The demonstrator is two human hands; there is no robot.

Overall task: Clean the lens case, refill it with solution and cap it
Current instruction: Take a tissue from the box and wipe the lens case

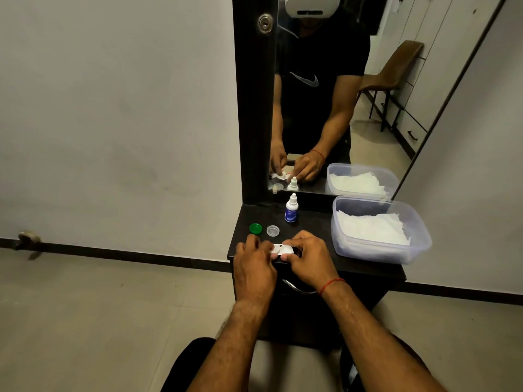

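Observation:
The white lens case (285,250) lies at the front of the dark dresser top (311,222), held between both hands. My right hand (310,257) grips its right end. My left hand (254,261) presses a small white tissue (275,248) onto its left well; the mirror shows the tissue in those fingers. Two caps lie loose behind the hands: a green cap (255,228) and a clear cap (272,230). The solution bottle (291,208), white with a blue label, stands upright and capped further back.
A clear plastic tub (416,222) holding white tissues sits at the right of the dresser top. A mirror (325,94) rises behind, reflecting me and a brown chair. A drawer handle (297,288) is below my right wrist. Grey wall and tiled floor lie to the left.

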